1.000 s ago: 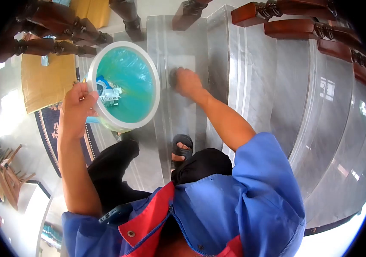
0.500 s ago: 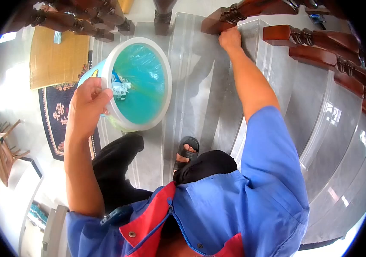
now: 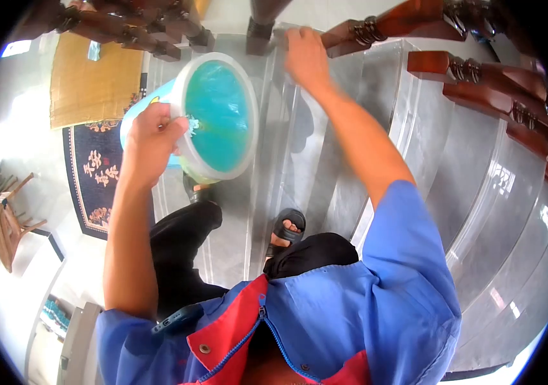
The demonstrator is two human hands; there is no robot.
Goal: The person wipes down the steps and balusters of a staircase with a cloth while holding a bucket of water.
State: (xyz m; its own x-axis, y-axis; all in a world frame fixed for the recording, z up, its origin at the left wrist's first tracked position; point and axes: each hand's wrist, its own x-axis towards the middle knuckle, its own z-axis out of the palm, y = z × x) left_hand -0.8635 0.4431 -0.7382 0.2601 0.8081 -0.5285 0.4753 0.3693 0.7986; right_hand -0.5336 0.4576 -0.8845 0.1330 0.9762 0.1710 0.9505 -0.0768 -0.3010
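My left hand (image 3: 155, 140) grips the pale rim of a trash bin (image 3: 252, 109), thumb and fingers wrapped over its edge. The bin is tilted so its mouth faces me; a thin clear bag lines its blue-green inside, with crumpled white litter (image 3: 193, 125) near my thumb. My right hand (image 3: 306, 56) is on the grey stair step, between two dark wooden balusters (image 3: 351, 36); its fingers are bent down and their tips are hard to make out.
Grey polished stairs (image 3: 440, 154) curve down the right side, edged by dark red-brown balusters (image 3: 472, 68). At left lie a woven tan mat (image 3: 91, 83) and a dark patterned rug (image 3: 97, 173). My sandalled foot (image 3: 288, 226) stands on a step. A wooden chair (image 3: 4, 228) stands far left.
My right hand has moved left along the step, from one baluster's base to the gap beside it. The bin has turned a little, and less of the litter inside shows.
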